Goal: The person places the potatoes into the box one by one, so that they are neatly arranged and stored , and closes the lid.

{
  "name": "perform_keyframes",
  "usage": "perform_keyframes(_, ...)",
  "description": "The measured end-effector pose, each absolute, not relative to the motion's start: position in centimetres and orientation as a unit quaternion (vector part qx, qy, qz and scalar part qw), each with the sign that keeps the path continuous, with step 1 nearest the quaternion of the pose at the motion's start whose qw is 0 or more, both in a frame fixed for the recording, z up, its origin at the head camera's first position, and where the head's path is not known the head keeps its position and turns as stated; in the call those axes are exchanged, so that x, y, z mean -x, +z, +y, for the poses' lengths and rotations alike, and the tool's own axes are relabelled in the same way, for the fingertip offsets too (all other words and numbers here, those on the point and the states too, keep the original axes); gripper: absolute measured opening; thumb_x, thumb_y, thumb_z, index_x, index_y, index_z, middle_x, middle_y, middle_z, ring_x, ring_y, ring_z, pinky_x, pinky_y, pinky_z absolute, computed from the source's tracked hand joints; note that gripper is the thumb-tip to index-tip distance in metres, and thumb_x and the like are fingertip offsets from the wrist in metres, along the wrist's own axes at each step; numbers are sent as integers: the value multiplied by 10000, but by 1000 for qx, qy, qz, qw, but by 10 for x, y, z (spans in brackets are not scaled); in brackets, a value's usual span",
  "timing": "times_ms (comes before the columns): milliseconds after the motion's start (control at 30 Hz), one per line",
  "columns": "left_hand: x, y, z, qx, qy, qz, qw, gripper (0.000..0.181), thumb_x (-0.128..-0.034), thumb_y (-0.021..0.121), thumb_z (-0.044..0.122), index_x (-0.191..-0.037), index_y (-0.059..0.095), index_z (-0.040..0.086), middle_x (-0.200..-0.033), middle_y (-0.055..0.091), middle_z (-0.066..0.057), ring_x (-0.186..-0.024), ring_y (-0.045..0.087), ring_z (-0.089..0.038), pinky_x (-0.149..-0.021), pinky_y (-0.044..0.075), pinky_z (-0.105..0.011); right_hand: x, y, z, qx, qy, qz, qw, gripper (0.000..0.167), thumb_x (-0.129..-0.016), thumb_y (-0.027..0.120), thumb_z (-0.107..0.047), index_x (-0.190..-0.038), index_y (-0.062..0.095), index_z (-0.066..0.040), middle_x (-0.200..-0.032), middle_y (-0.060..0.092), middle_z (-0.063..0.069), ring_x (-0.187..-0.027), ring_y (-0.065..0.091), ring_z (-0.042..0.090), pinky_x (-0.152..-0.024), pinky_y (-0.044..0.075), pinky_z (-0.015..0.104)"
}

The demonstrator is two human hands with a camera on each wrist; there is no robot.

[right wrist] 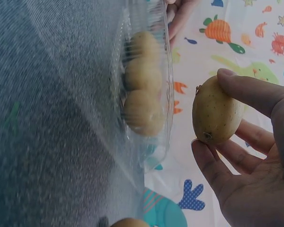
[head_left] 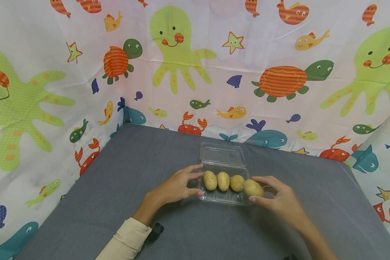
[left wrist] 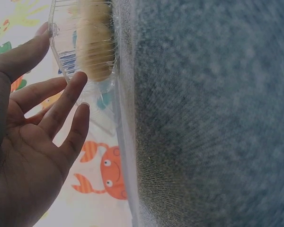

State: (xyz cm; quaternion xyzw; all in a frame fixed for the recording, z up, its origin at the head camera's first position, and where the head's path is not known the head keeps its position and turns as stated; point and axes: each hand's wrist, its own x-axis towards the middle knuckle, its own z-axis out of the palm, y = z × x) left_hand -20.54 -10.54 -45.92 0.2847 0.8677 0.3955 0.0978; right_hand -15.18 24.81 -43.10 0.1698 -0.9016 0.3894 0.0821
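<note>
A clear plastic clamshell container [head_left: 225,200] lies with its lid [head_left: 221,153] folded back. Inside stand three potatoes in a row: a left one [head_left: 209,180], a middle one [head_left: 223,181] and a right one [head_left: 237,183]. My left hand [head_left: 178,184] rests its thumb and fingertips against the container's left side, fingers spread; the left wrist view shows the thumb at the rim. Between thumb and fingertips, my right hand [head_left: 281,196] pinches a fourth potato [right wrist: 217,111]. That potato is above the container's right edge, apart from the ones inside in the right wrist view.
The container sits on a grey cloth-covered table [head_left: 133,159]. A curtain [head_left: 195,72] printed with sea animals stands behind and at both sides. At the bottom of the right wrist view shows part of a rounded yellow-brown thing [right wrist: 130,222].
</note>
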Motion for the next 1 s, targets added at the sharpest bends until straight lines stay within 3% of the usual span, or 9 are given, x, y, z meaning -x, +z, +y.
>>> perform_keyframes(200, 205, -459, -106, -282, 399, 867, 99, 750, -952, 825, 336, -1582, 507, 82, -1714, 363, -18, -1514, 445, -297, -1197, 386, -551, 153, -431, 238, -172, 395, -900, 68, 523, -855, 920, -248, -1327, 719, -143, -1253, 716, -16, -1144, 639, 43, -961, 583, 302)
perform_keyframes(367, 204, -459, -106, -281, 397, 868, 98, 742, -951, 826, 338, -1579, 516, 93, -1714, 360, -6, -1535, 413, -300, -1200, 381, -553, 155, -434, 233, -187, 408, -890, 73, 526, -835, 933, -209, -1309, 728, -109, -1224, 726, -14, -1115, 651, 30, -934, 577, 248)
perform_keyframes(667, 204, -460, -106, -285, 393, 869, 95, 733, -953, 824, 339, -1569, 525, 78, -1713, 362, -31, -1535, 413, -305, -1194, 386, -557, 159, -435, 223, -175, 411, -893, 44, 559, -841, 928, -295, -1334, 717, -136, -1276, 716, -15, -1165, 670, 140, -952, 590, 318)
perform_keyframes(1000, 206, -460, -106, -285, 388, 871, 94, 729, -954, 820, 359, -1566, 532, 85, -1714, 361, -27, -1498, 465, -259, -1184, 405, -537, 162, -438, 215, -197, 430, -880, 40, 582, -832, 932, -308, -1343, 721, -123, -1282, 720, -54, -1164, 664, 67, -946, 586, 293)
